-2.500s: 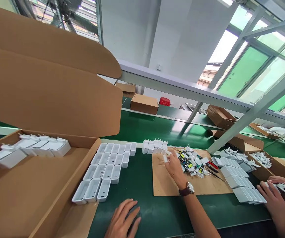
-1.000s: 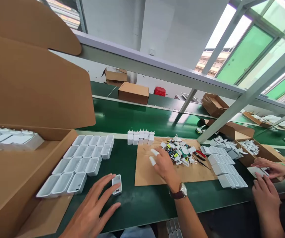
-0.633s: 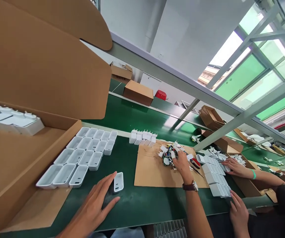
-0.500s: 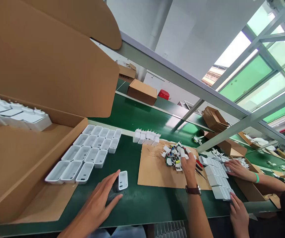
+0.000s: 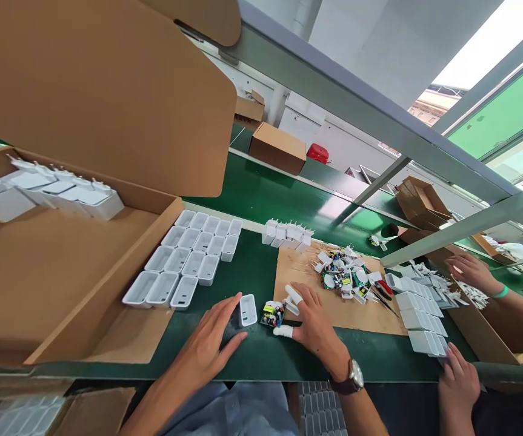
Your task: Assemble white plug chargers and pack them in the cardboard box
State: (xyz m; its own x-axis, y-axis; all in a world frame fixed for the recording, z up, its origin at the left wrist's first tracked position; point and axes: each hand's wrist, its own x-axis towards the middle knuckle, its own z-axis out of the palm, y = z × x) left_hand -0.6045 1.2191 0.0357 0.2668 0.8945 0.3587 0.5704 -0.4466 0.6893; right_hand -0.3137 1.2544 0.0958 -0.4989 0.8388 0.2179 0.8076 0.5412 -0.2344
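My left hand (image 5: 211, 336) rests on the green bench with thumb and forefinger spread. Beside its forefinger sits a small white plastic case (image 5: 248, 310), open side up; the thumb lies below it, apart. My right hand (image 5: 313, 321), white covers on thumb and forefinger, holds a small circuit board (image 5: 272, 313) with yellow and dark parts and a white piece at its end. The board is just right of the case. Behind my right hand, a pile of circuit boards (image 5: 345, 272) lies on a cardboard sheet (image 5: 297, 266).
Rows of open white cases (image 5: 177, 260) stand left, beside a large cardboard box (image 5: 106, 266). White plug units (image 5: 286, 233) line the sheet's back edge. Red-handled pliers (image 5: 385, 287) lie right. A co-worker's hands (image 5: 459, 375) are by stacked white cases (image 5: 422, 321).
My right hand has come from the pile toward my left hand, with a circuit board in its fingers. My left hand stays beside the case. The co-worker's far hand has lifted away from the cases.
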